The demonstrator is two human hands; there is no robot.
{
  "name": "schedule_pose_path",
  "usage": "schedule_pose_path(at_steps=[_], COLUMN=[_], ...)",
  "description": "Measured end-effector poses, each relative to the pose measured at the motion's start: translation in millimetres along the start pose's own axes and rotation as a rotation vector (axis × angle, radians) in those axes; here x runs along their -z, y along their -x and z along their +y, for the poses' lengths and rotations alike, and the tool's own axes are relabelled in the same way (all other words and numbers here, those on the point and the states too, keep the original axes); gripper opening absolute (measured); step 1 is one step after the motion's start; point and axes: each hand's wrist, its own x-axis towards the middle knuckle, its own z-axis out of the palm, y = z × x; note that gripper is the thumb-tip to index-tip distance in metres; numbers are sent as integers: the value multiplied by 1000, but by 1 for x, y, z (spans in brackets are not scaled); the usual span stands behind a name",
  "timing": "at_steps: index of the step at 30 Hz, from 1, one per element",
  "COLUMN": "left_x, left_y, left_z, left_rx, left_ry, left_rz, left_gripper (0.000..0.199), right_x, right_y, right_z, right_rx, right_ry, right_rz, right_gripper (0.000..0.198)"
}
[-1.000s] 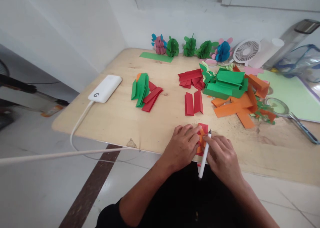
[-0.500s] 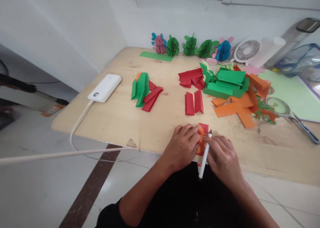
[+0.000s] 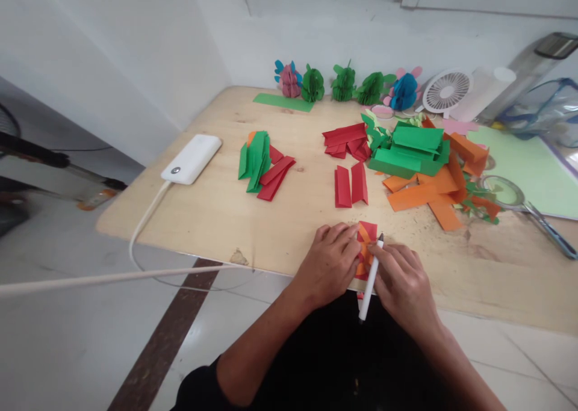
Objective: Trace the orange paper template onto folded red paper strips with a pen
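Down at the near edge of the wooden table (image 3: 217, 212): left hand (image 3: 329, 266) flat, fingers pressed together on a small red and orange paper piece (image 3: 366, 233), pinning it to the wood. Right hand (image 3: 401, 284) closed around a white pen (image 3: 369, 281), tip dark and touching the paper piece, barrel slanting back toward the body. Both hands touching each other over that piece, most of it hidden beneath them.

Just beyond, two folded red strips (image 3: 351, 185) side by side. Farther still, a loose heap of red paper (image 3: 345, 141), and to its right a stack of green folded paper (image 3: 409, 149) resting partly on orange strips (image 3: 424, 194). Left of centre, a mixed bunch of green and red strips (image 3: 264, 165). Further left, a white power bank (image 3: 192, 159) with a white cable (image 3: 144, 224) trailing off the near left edge. Along the far wall, a row of paper honeycomb balls (image 3: 343, 85), green ones between a pink one and a blue one, with a single green strip (image 3: 282, 102) in front. On the right: a small white fan (image 3: 446, 92), a pale green sheet (image 3: 528, 170), a magnifying glass (image 3: 506, 191).
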Motion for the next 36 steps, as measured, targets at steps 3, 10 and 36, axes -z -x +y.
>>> schedule_pose_path(at_steps=[3,10,36], left_x=[0,0,-1], left_y=[0,0,0], left_z=[0,0,-1], left_rx=[0,5,1], left_ry=[0,-4,7], left_rz=[-2,-12,-7], left_gripper=[22,21,17], right_x=[0,0,1], right_y=[0,0,0], right_z=[0,0,1], right_rx=[2,11,5], right_ry=[-4,-4,8], right_rz=[0,-2,-3], right_gripper=[32,30,33])
